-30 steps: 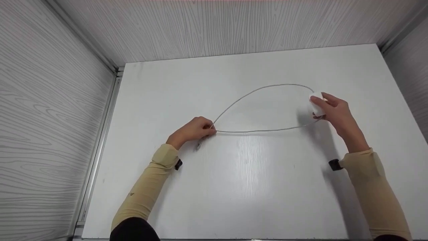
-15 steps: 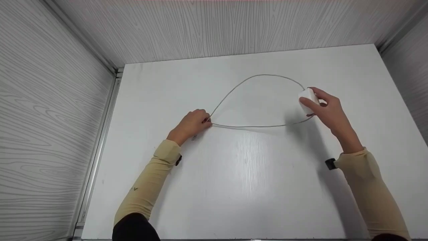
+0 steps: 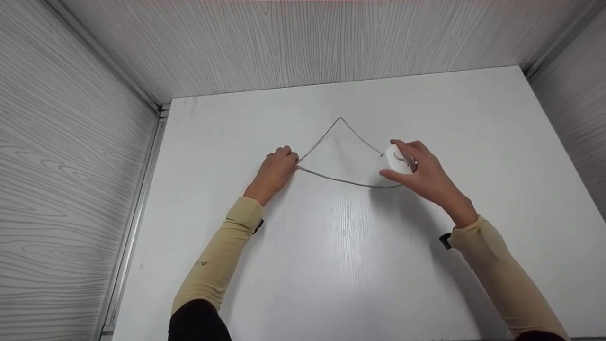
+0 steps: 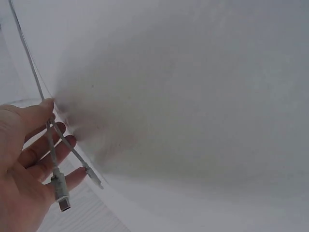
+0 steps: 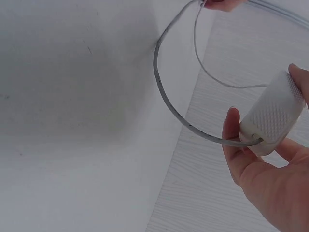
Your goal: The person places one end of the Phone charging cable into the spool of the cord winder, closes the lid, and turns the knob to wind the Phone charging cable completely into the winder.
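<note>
In the head view my left hand [image 3: 274, 173] pinches a thin grey-white cable [image 3: 331, 179] near the middle of the table. Two cable ends hang below these fingers in the left wrist view: a thicker plug with a metal tip [image 4: 61, 191] and a slimmer plug [image 4: 93, 176]. My right hand [image 3: 428, 173] holds a small white box [image 3: 395, 158] raised over the table, thumb and fingers around its sides. A ribbed, dotted pattern covers the box in the right wrist view, and cable comes out at both of its ends. Between the hands the cable makes a loop with a sharp peak.
The white tabletop [image 3: 341, 246] lies under both hands. A wood-grain panel [image 3: 293, 42] rises along its back edge, with another panel [image 3: 66, 180] on the left and one [image 3: 582, 104] on the right. A metal rail [image 3: 137, 218] borders the left edge.
My right hand has moved left with the white box and turned it. My left hand has shifted slightly away from me. The cable loop has narrowed and its rounded top is now a peak.
</note>
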Demonstrator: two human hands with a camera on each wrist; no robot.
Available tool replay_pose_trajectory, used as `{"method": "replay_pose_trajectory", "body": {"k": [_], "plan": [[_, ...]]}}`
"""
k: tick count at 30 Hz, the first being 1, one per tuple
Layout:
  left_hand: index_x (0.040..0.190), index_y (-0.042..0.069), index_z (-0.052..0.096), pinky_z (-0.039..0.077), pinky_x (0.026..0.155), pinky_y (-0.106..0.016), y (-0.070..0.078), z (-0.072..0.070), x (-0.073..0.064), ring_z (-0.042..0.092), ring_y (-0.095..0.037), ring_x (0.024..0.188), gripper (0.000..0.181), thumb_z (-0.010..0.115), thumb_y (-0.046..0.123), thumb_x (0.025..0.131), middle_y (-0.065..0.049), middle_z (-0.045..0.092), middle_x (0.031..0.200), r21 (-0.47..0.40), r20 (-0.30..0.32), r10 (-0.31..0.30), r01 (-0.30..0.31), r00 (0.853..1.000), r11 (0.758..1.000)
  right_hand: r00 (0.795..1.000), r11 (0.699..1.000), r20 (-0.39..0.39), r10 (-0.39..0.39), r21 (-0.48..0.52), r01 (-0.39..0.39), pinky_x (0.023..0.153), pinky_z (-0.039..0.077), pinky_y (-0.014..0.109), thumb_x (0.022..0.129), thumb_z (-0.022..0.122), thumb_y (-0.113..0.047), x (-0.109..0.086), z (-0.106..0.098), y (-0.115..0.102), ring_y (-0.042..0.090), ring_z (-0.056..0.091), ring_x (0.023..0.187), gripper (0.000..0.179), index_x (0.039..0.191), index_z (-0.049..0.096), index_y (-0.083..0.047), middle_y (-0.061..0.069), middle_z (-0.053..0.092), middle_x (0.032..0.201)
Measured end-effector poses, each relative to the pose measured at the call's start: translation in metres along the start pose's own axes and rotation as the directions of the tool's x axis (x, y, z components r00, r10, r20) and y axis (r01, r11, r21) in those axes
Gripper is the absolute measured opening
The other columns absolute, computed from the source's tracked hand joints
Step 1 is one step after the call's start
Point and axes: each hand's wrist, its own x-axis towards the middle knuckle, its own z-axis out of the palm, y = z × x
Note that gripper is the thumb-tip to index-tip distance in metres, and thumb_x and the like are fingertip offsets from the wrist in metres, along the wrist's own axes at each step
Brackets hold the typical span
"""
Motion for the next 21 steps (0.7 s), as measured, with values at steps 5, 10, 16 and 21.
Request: {"method": "replay_pose_trajectory", "body": {"k": [5, 10, 16, 21], "plan": [[0.148, 0.006, 0.055, 0.041, 0.121, -0.055, 0.028, -0.011, -0.008, 0.055, -0.036, 0.140, 0.048, 0.068, 0.018, 0.104, -0.018, 0.054, 0.151, 0.058, -0.024, 0.055, -0.054, 0.998, 0.997, 0.998, 0.997, 0.031, -0.054, -0.045, 0.055, 0.098, 0.045, 0.047, 0.090, 0.083, -0.048, -0.002, 0.019, 0.001, 0.028, 0.053, 0.116, 0.084, 0.159, 0.047, -0.017, 0.015, 0.053, 0.138], [0.159, 0.012, 0.042, 0.034, 0.127, -0.053, 0.075, -0.036, -0.010, 0.043, -0.030, 0.153, 0.064, 0.070, 0.030, 0.104, -0.013, 0.043, 0.164, -0.006, -0.098, 0.246, -0.248, 0.964, 0.969, 0.995, 0.994, 0.023, -0.094, -0.062, 0.095, 0.098, 0.049, 0.047, 0.087, 0.086, -0.044, -0.001, 0.032, -0.003, 0.028, 0.055, 0.114, 0.086, 0.157, 0.047, -0.012, 0.015, 0.053, 0.138], [0.164, 0.014, 0.036, 0.019, 0.133, -0.058, 0.109, -0.040, -0.005, 0.040, -0.021, 0.158, 0.074, 0.067, 0.041, 0.103, -0.006, 0.041, 0.169, -0.084, -0.084, 0.390, -0.397, 0.917, 0.914, 0.983, 0.980, 0.019, -0.184, -0.078, 0.185, 0.095, 0.053, 0.044, 0.085, 0.089, -0.041, -0.006, 0.045, -0.009, 0.026, 0.056, 0.114, 0.086, 0.155, 0.049, -0.011, 0.014, 0.053, 0.139], [0.166, 0.013, 0.031, 0.012, 0.135, -0.056, 0.116, -0.027, -0.004, 0.041, -0.017, 0.158, 0.079, 0.068, 0.039, 0.102, -0.004, 0.041, 0.170, -0.130, -0.015, 0.428, -0.426, 0.904, 0.895, 0.968, 0.965, 0.053, -0.245, -0.085, 0.248, 0.098, 0.054, 0.042, 0.083, 0.091, -0.039, -0.010, 0.054, -0.008, 0.023, 0.057, 0.116, 0.086, 0.155, 0.050, -0.016, 0.012, 0.053, 0.138]]}}
